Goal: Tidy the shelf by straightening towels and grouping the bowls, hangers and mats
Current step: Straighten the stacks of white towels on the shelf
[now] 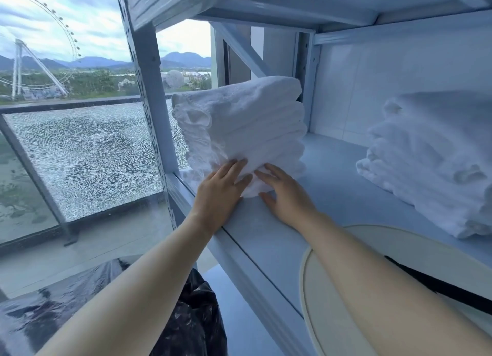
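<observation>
A stack of folded white towels (247, 126) stands at the left end of the white metal shelf (266, 238). My left hand (221, 187) presses flat against the stack's lower front with straight fingers. Beside it, my right hand (286, 193) lies with its fingers spread against the bottom towels, the palm on the shelf board. A second pile of white towels (431, 163) sits at the right of the same shelf. A round cream bowl or tray (319, 302) with a black item (439, 286) in it lies at the near right, partly under my right forearm.
The shelf's perforated upright post (157, 110) rises just left of the towel stack, and an upper shelf board (266, 1) is overhead. A black plastic bag (191, 318) sits below the shelf edge. Cracked window glass (87, 155) is at the left.
</observation>
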The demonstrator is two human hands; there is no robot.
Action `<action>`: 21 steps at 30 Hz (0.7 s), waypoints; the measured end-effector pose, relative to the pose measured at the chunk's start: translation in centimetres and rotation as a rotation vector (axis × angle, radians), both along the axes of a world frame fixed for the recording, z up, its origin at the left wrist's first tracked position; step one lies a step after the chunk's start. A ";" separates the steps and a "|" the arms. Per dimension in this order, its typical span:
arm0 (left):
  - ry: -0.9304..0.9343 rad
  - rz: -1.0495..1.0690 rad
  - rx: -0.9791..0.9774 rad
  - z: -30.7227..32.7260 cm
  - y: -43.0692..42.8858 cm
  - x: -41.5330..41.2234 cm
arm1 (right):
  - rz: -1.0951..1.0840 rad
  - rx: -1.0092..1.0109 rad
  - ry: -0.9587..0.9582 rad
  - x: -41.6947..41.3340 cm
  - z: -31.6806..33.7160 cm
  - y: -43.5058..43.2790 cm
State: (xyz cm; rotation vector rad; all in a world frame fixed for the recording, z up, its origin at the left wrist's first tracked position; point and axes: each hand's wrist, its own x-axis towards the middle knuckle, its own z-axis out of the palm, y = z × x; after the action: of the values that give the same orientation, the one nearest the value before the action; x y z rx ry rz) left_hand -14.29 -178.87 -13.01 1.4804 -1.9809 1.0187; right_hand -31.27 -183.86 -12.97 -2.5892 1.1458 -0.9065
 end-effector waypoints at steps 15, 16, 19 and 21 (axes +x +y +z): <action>0.093 0.045 -0.083 7.6 2.4 0.9 | -0.026 -0.218 -0.077 0.0 6.1 0.1; 0.116 0.071 -0.066 8.0 2.3 1.0 | -0.025 -0.244 -0.074 0.3 6.8 0.1; 0.065 0.125 -0.009 7.9 1.8 1.2 | -0.015 -0.289 -0.032 1.4 8.1 -0.1; 0.004 0.153 -0.002 7.4 1.4 1.4 | -0.008 -0.309 0.006 2.0 8.8 -0.2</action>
State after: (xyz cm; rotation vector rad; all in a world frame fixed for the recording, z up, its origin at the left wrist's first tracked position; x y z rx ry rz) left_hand -12.87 -177.48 -5.58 1.6515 -1.8867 1.0792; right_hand -29.24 -184.09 -4.20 -2.8284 1.0945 -1.1614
